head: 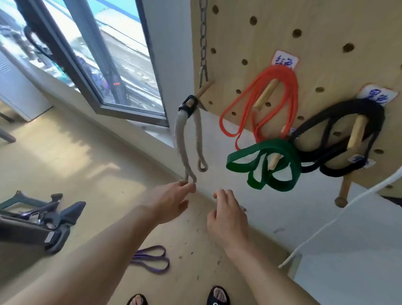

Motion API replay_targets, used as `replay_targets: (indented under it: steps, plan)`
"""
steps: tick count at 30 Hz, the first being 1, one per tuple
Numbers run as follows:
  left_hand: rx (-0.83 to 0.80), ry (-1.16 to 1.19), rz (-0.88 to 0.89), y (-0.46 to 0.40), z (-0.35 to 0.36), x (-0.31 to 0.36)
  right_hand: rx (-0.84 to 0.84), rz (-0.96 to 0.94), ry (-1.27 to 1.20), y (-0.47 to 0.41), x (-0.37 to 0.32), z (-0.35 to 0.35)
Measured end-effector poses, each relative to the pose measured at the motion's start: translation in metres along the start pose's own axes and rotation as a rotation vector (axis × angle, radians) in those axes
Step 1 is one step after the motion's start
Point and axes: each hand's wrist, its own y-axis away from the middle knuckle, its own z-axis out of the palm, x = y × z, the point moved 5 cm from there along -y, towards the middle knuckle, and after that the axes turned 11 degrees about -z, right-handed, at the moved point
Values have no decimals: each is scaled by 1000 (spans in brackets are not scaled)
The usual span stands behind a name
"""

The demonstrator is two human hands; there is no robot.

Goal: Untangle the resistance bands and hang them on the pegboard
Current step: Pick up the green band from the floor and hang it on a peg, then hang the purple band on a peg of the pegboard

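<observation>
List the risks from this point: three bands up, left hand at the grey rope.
1. The purple band lies on the floor close to the person's sandals; it might be stepped on or forgotten.
2. The left hand touches the grey rope hanging from the corner peg; a tug could slide it off.
3. The green band overlaps the black band; they could re-tangle.
</observation>
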Motion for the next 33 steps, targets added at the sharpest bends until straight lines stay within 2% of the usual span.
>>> replay_targets:
  steps: [6,10,14,20,25,29,31,33]
  plan:
    - [-98,36,-236,37,76,-118,-399,27,32,-14,-49,127]
    - [-177,41,-420,49,180,-216,-619,0,78,-22,-59,271]
    - [-219,-20,-542,51,316,-314,-752,-81,126,-28,-49,445]
    - [-326,-112,-620,44,561,-438,-813,-290,295,-40,0,704]
    - [-359,-146,-636,9,714,-490,-879,-373,428,-49,61,871]
    - [-365,-163,-625,-25,793,-501,-778,-466,526,-50,99,936]
    - [-284,-219,-599,-41,805,-504,-653,-539,513,-52,110,948]
    - [-229,-261,-535,-52,805,-503,-596,-601,455,-51,116,951]
